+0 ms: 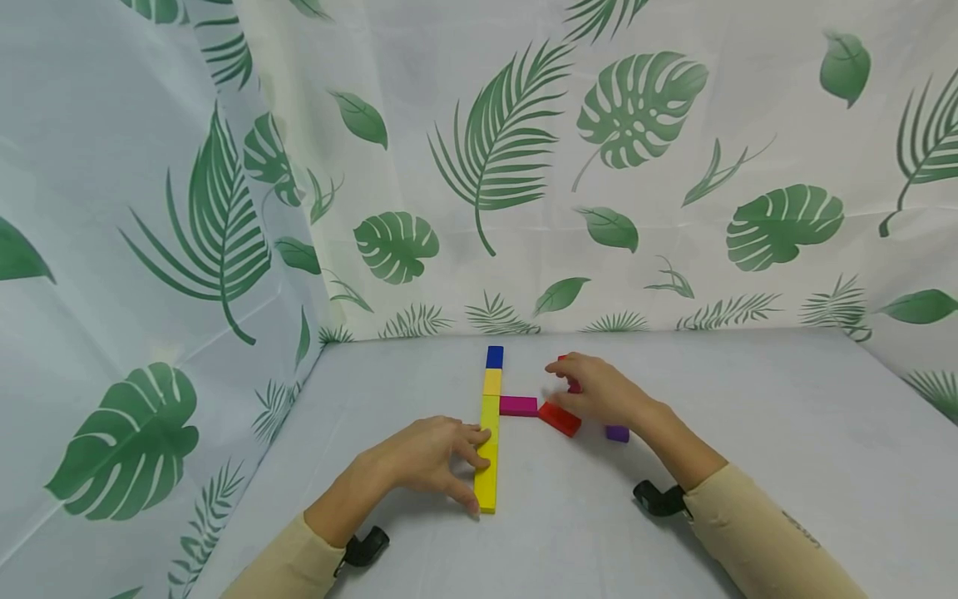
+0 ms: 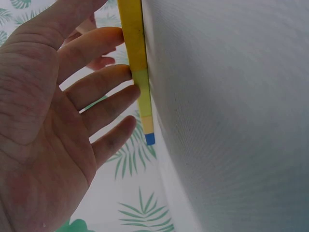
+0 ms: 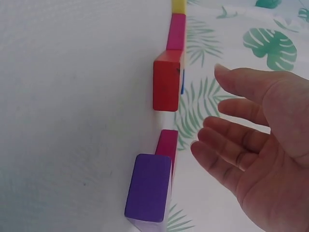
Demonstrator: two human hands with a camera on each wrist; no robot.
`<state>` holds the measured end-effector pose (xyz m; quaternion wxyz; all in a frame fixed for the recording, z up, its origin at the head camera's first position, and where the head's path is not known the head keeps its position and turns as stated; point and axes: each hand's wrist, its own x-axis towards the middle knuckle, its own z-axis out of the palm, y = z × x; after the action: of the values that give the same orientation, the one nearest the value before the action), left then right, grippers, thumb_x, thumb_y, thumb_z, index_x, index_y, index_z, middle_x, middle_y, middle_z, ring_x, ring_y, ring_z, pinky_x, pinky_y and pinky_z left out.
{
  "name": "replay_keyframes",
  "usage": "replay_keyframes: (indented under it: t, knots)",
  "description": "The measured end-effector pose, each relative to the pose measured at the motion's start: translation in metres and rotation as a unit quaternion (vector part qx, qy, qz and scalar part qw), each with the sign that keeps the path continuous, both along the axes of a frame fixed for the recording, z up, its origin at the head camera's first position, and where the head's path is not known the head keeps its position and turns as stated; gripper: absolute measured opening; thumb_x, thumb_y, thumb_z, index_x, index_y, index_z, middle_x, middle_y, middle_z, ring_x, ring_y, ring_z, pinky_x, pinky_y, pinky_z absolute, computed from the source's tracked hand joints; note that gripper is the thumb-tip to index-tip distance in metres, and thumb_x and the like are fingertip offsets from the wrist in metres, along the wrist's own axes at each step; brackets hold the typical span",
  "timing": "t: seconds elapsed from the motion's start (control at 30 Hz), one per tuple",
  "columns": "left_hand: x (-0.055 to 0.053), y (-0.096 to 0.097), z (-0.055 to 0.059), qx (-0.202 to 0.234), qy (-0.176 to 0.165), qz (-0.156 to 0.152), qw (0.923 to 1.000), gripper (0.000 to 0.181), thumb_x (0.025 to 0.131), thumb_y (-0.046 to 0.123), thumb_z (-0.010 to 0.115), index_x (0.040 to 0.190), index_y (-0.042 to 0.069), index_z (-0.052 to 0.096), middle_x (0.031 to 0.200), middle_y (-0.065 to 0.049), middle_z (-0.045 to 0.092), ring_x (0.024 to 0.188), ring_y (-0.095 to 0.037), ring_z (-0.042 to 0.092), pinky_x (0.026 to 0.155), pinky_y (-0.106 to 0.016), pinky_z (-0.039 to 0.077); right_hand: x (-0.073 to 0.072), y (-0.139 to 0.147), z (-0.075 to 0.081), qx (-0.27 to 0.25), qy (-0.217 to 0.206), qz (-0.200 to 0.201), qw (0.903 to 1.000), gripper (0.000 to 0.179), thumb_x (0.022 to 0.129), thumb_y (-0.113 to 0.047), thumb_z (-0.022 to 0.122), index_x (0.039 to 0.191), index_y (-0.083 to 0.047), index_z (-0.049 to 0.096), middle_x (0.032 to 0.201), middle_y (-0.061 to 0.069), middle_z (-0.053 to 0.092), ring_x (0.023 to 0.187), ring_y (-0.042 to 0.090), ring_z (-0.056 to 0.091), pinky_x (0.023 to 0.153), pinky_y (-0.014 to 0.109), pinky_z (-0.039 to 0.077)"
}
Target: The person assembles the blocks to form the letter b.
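A straight row of yellow blocks lies on the table, with a blue block at its far end. My left hand rests along the row's left side, fingertips touching the yellow blocks and fingers loosely spread. From the row a magenta block sticks out to the right, and a red block lies slanted at its end. Above the red block hovers my right hand, holding nothing in the right wrist view. A second magenta block and a purple block lie near it, partly hidden in the head view.
A pale cloth covers the table. Behind and to the left hang white curtains with green leaf prints. A black wrist device sits below the right wrist, another below the left.
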<state>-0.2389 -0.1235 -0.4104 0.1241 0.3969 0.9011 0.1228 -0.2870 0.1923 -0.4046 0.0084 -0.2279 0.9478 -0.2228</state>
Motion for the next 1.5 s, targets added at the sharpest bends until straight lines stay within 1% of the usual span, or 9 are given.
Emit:
replay_keyframes:
  t: [0.2,0.4,0.57,0.77,0.9,1.03,1.13,1.27,1.5]
  knots:
    - [0.0,0.0,0.0,0.0,0.001,0.001,1.0,0.067,0.07,0.068,0.085,0.127,0.033,0.075,0.152,0.009,0.056,0.146,-0.017,0.05,0.121,-0.047,0.041,0.0,0.003,0.002,-0.011,0.02,0.011,0.9997,0.052,0.096,-0.026,0.076,0.142,-0.006,0.062,0.129,0.014,0.068,0.113,0.03,0.065,0.092,0.046,0.062]
    - [0.0,-0.001,0.0,0.009,0.001,-0.002,1.0,0.067,0.07,0.067,0.086,0.126,0.032,0.076,0.152,0.008,0.056,0.146,-0.017,0.05,0.122,-0.046,0.041,-0.001,0.009,0.005,-0.017,0.047,0.017,0.9986,0.053,0.095,-0.024,0.077,0.141,-0.002,0.063,0.133,0.019,0.066,0.12,0.037,0.065,0.1,0.055,0.057]
    - [0.001,-0.001,0.0,0.011,0.003,-0.001,0.9999,0.066,0.07,0.066,0.087,0.126,0.032,0.076,0.152,0.008,0.056,0.146,-0.017,0.05,0.122,-0.046,0.04,-0.001,0.017,0.005,-0.032,0.066,0.017,0.9971,0.053,0.096,-0.024,0.075,0.141,0.0,0.061,0.138,0.021,0.063,0.126,0.041,0.061,0.104,0.059,0.053]
    - [0.001,0.0,0.0,0.01,0.009,-0.005,0.9999,0.065,0.071,0.065,0.087,0.126,0.032,0.076,0.152,0.007,0.057,0.146,-0.018,0.05,0.122,-0.045,0.041,-0.005,0.023,0.001,-0.037,0.062,0.002,0.9974,0.054,0.096,-0.024,0.075,0.143,-0.001,0.06,0.142,0.022,0.059,0.132,0.042,0.056,0.107,0.063,0.05]
    - [0.001,-0.001,0.0,0.009,0.009,-0.007,0.9999,0.066,0.07,0.066,0.087,0.126,0.032,0.076,0.153,0.007,0.056,0.146,-0.018,0.05,0.122,-0.045,0.04,-0.007,0.025,0.0,-0.036,0.053,-0.011,0.9979,0.054,0.096,-0.024,0.075,0.143,-0.001,0.06,0.142,0.022,0.059,0.13,0.043,0.057,0.105,0.062,0.052]
    - [0.001,-0.001,-0.001,0.011,0.008,-0.008,0.9999,0.066,0.071,0.066,0.087,0.126,0.032,0.076,0.153,0.007,0.056,0.146,-0.017,0.05,0.122,-0.045,0.04,-0.007,0.026,0.0,-0.039,0.043,-0.017,0.9982,0.052,0.096,-0.023,0.075,0.142,-0.002,0.061,0.138,0.021,0.061,0.124,0.043,0.06,0.1,0.059,0.056]
    - [0.001,-0.001,-0.001,0.011,0.008,-0.006,0.9999,0.065,0.071,0.065,0.087,0.125,0.032,0.076,0.152,0.007,0.056,0.147,-0.017,0.05,0.122,-0.046,0.04,-0.008,0.028,-0.001,-0.044,0.034,-0.018,0.9983,0.049,0.096,-0.022,0.075,0.14,-0.003,0.064,0.13,0.019,0.065,0.117,0.04,0.063,0.093,0.053,0.06]
    - [0.001,-0.001,-0.001,0.009,0.009,-0.005,0.9999,0.065,0.071,0.065,0.087,0.125,0.032,0.076,0.152,0.008,0.056,0.147,-0.017,0.049,0.123,-0.045,0.039,-0.01,0.03,-0.003,-0.042,0.024,-0.01,0.9988,0.045,0.094,-0.02,0.077,0.133,0.0,0.068,0.121,0.017,0.068,0.108,0.035,0.065,0.084,0.044,0.061]
    - [0.002,0.0,-0.001,0.008,0.01,-0.002,0.9999,0.064,0.07,0.065,0.087,0.125,0.033,0.076,0.153,0.008,0.056,0.147,-0.017,0.049,0.123,-0.045,0.039,-0.014,0.033,-0.007,-0.036,-0.002,0.002,0.9994,0.036,0.094,-0.017,0.076,0.127,-0.001,0.072,0.112,0.013,0.069,0.099,0.025,0.064,0.078,0.033,0.057]
